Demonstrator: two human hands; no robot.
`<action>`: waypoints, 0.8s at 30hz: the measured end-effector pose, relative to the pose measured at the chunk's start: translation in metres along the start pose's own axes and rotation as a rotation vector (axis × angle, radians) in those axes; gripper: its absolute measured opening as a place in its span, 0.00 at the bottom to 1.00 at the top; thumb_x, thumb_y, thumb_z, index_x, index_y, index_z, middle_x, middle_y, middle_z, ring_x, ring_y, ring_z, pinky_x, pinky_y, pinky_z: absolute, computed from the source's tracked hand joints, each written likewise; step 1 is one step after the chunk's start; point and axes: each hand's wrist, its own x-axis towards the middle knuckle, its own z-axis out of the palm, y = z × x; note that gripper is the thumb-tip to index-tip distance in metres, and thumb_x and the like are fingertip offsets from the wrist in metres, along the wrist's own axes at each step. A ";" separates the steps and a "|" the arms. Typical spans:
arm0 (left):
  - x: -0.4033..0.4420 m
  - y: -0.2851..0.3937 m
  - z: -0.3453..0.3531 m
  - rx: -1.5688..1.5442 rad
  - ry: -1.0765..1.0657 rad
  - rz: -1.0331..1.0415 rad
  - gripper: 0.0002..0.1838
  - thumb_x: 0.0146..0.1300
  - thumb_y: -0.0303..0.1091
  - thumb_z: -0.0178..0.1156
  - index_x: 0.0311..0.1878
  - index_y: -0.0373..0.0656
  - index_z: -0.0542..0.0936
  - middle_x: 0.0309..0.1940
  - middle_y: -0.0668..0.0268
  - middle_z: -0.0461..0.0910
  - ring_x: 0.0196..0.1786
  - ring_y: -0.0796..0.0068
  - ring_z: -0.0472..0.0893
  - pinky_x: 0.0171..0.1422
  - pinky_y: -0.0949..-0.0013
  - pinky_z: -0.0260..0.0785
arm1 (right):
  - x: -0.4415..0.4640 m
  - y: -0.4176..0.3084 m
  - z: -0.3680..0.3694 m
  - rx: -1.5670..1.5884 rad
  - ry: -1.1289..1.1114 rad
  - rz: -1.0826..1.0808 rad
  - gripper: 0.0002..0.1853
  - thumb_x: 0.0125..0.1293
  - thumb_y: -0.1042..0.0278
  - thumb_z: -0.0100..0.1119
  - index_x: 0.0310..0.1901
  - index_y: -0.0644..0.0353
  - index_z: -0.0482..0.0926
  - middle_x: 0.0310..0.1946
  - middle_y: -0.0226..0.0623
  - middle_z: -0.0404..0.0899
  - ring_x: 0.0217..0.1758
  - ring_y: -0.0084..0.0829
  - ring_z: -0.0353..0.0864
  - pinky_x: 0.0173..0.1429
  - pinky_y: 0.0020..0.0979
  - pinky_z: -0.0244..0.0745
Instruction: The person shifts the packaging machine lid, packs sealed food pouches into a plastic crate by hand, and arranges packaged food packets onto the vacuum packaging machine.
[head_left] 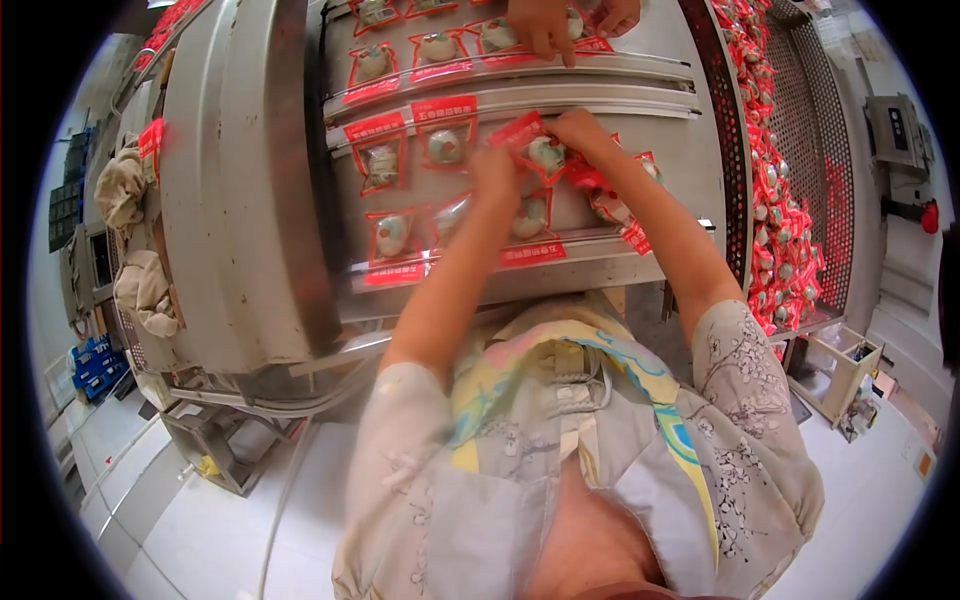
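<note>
Over the metal table (420, 200), my left hand (493, 168) is smeared by motion beside a red-edged clear packet (545, 153) with a pale greenish, egg-like item inside. My right hand (578, 128) has its fingers pressed together at that packet's upper right edge. Similar packets lie around them: one (443, 146) to the left, another (390, 234) in the lower row, and one (531, 215) just below my hands. More packets (608, 203) overlap under my right forearm.
Across metal rails (510, 90), a co-worker's two hands (543, 28) touch the upper row of packets. Many red packets (780, 255) fill a perforated metal trough (835, 200) on the right. Cloths (145, 290) hang at the left.
</note>
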 end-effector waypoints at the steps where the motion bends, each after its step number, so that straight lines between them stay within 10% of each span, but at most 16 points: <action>1: -0.012 0.015 0.003 -0.046 0.025 -0.040 0.08 0.60 0.33 0.61 0.37 0.39 0.73 0.29 0.63 0.77 0.28 0.69 0.78 0.29 0.66 0.75 | -0.008 -0.004 0.002 0.076 0.034 0.027 0.19 0.56 0.54 0.57 0.26 0.66 0.82 0.19 0.44 0.80 0.21 0.36 0.78 0.27 0.36 0.71; 8: -0.049 0.081 0.021 -0.166 0.098 -0.087 0.12 0.61 0.37 0.63 0.37 0.40 0.73 0.29 0.64 0.76 0.27 0.72 0.77 0.28 0.68 0.73 | -0.036 -0.025 0.009 0.329 0.324 -0.005 0.19 0.59 0.55 0.59 0.26 0.67 0.80 0.15 0.37 0.76 0.17 0.27 0.72 0.23 0.31 0.66; 14: -0.039 0.036 0.015 -0.008 0.095 0.038 0.13 0.63 0.38 0.60 0.42 0.39 0.74 0.33 0.65 0.76 0.29 0.74 0.77 0.27 0.71 0.73 | -0.021 -0.015 -0.006 0.322 -0.031 0.211 0.15 0.53 0.60 0.60 0.24 0.67 0.81 0.17 0.42 0.77 0.19 0.31 0.75 0.27 0.33 0.69; 24: -0.054 0.058 0.019 -0.279 0.077 -0.115 0.11 0.66 0.36 0.56 0.45 0.40 0.75 0.36 0.65 0.78 0.35 0.72 0.79 0.30 0.69 0.77 | -0.021 -0.013 0.003 0.302 0.148 0.042 0.17 0.55 0.55 0.59 0.27 0.65 0.83 0.18 0.41 0.78 0.21 0.35 0.77 0.29 0.34 0.71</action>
